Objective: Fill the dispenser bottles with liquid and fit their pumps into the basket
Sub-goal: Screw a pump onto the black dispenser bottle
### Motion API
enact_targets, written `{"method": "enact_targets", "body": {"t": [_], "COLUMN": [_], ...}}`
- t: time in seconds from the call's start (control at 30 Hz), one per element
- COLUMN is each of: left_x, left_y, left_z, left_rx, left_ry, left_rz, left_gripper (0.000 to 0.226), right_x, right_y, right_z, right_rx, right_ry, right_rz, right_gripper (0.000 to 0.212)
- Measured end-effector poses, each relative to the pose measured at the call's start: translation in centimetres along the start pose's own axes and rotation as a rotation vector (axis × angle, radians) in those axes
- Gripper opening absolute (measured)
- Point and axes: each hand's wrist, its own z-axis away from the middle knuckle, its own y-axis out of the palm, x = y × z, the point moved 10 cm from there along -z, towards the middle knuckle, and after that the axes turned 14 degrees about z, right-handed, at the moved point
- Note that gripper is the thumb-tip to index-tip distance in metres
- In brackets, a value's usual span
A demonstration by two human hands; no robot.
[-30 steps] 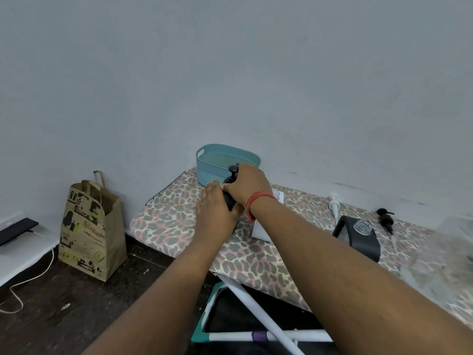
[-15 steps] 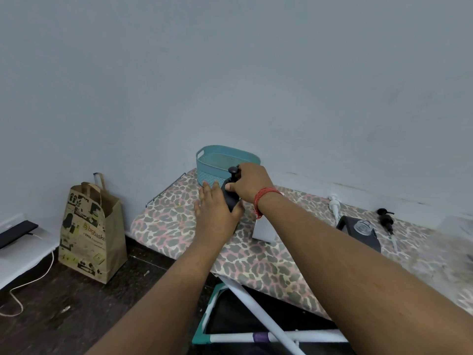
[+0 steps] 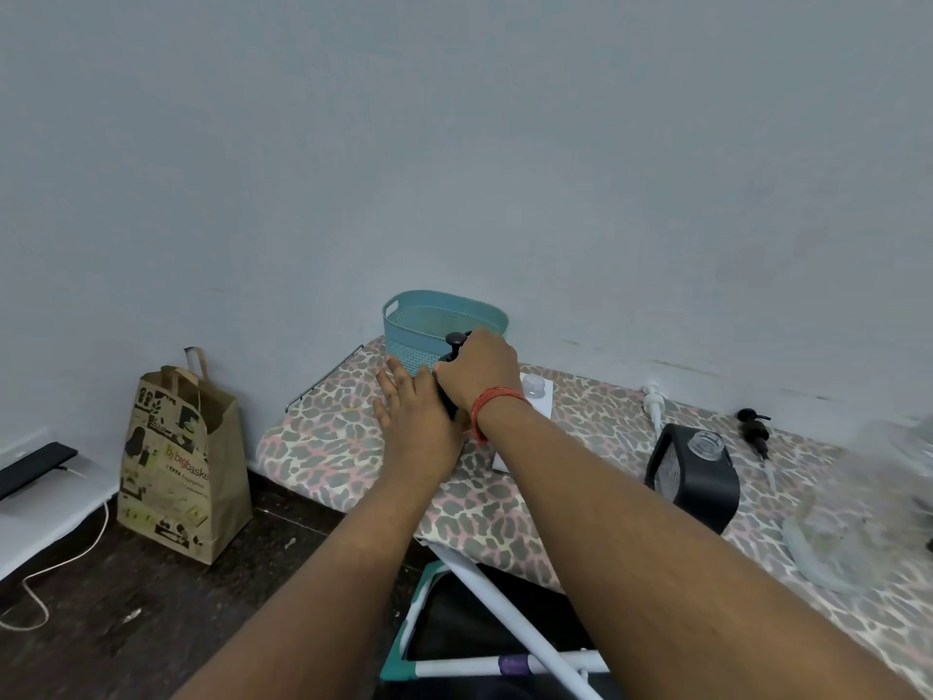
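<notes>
Leopard-print padded board (image 3: 323, 437) standing against grey wall | right hand (image 3: 477, 368) curling round black pump-top dispenser bottle (image 3: 453, 346) beside teal perforated plastic basket (image 3: 429, 320) | left hand (image 3: 411, 411) lying flat-fingered against bottle, gripping nothing

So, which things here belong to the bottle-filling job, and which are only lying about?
Job:
- teal basket
- black pump, held by right hand
- black bottle
- white bottle
- loose white pump
- loose black pump

Lying about:
- paper bag
- white cable
</notes>
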Motion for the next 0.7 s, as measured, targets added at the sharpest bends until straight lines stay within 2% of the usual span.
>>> {"method": "enact_targets", "body": {"t": [0.33, 0.43, 0.5, 0.63, 0.7], "left_x": [0.4, 0.4, 0.4, -0.1, -0.2], "left_y": [0.3, 0.4, 0.3, 0.1, 0.1], "left_z": [-0.3, -0.3, -0.3, 0.0, 0.1], "left_rx": [-0.012, -0.009, 0.002, 0.012, 0.038], "left_ry": [-0.004, 0.0, -0.006, -0.006, -0.019], "left_rz": [-0.024, -0.029, -0.042, -0.065, -0.079], "left_gripper": [0.066, 0.071, 0.074, 0.066, 0.08], "right_x": [-0.1, -0.2, -0.2, 0.3, 0.2], "right_y": [-0.1, 0.0, -0.2, -0.9, -1.8], "right_z": [0.1, 0.2, 0.3, 0.6, 1.1], "right_rx": [-0.025, -0.051, -0.071, -0.053, -0.058], "right_ry": [0.018, 0.02, 0.004, -0.089, -0.117], "right_rz": [-0.014, -0.009, 0.038, 0.171, 0.23], "right_gripper": [0.04, 0.039, 0.039, 0.044, 0.047]}}
